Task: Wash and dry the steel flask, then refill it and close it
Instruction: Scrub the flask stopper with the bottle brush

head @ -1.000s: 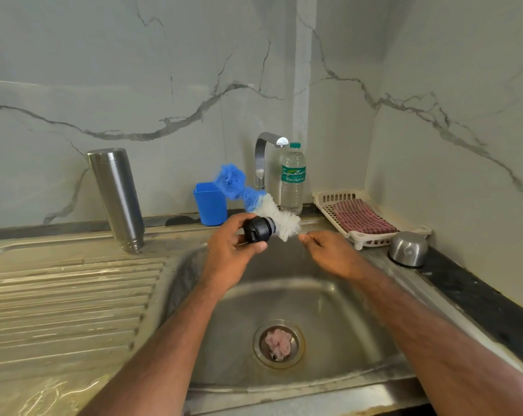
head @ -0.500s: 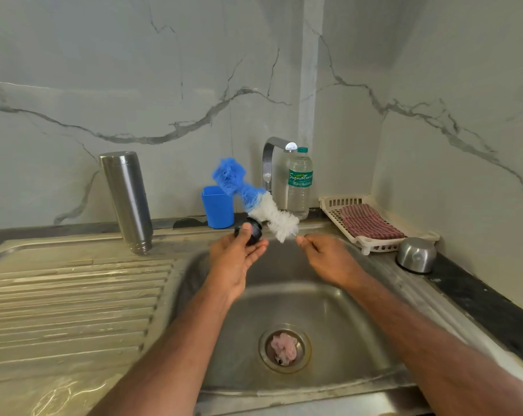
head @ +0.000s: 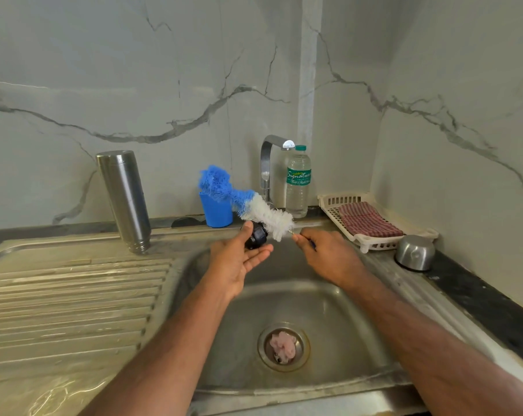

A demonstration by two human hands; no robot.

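The steel flask stands upside down, mouth on the draining board at the left, leaning slightly. Over the sink basin my left hand holds the small black flask stopper between thumb and fingers. My right hand grips the wire handle of a blue and white bottle brush, whose white bristles lie against the stopper. A steel cup-shaped lid sits upside down on the counter at the right.
A tap rises behind the sink with a plastic water bottle beside it. A blue cup stands at the back. A white rack holds a checked red cloth. A pink scrap lies in the drain.
My left hand has turned the stopper in its fingers, palm now more upward, while the brush shifted slightly against it. The view moved a little; the flask has stayed put.
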